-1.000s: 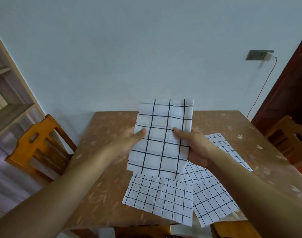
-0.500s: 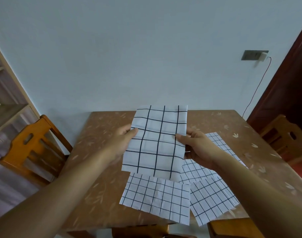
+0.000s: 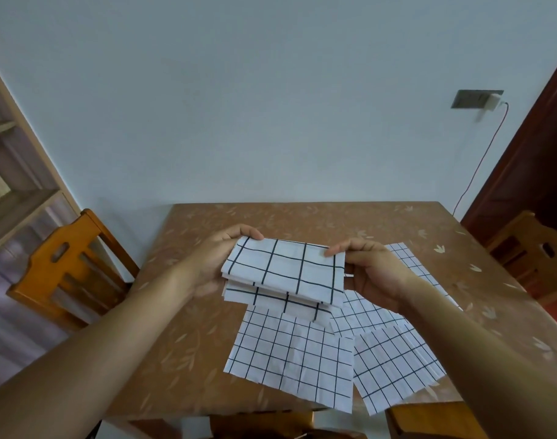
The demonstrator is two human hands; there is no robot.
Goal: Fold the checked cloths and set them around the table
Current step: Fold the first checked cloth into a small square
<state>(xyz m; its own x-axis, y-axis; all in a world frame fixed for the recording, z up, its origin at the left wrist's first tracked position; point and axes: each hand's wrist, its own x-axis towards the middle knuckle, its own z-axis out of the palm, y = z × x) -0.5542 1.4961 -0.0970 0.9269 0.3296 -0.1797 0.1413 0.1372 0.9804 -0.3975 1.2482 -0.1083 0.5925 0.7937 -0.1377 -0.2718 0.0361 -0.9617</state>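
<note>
A white cloth with wide black checks (image 3: 286, 274) hangs folded in layers above the brown table (image 3: 334, 220). My left hand (image 3: 220, 258) pinches its left edge, thumb on the top corner. My right hand (image 3: 372, 270) pinches its right edge. Beneath it, flat on the table, lie two unfolded cloths with finer checks: one at the near middle (image 3: 293, 356), one to its right (image 3: 397, 362). A further finer-checked cloth (image 3: 407, 258) shows behind my right hand, partly hidden.
An orange wooden chair (image 3: 71, 270) stands at the table's left side, another chair (image 3: 530, 248) at the right. A third chair back (image 3: 435, 423) shows at the near edge. Shelving (image 3: 14, 191) lines the left wall. A plugged socket (image 3: 476, 99) with a red cable is on the back wall.
The wide-checked cloth was held up as a tall panel; its upper half has come down toward me and it is now a short layered stack. Both hands shifted to its upper corners.
</note>
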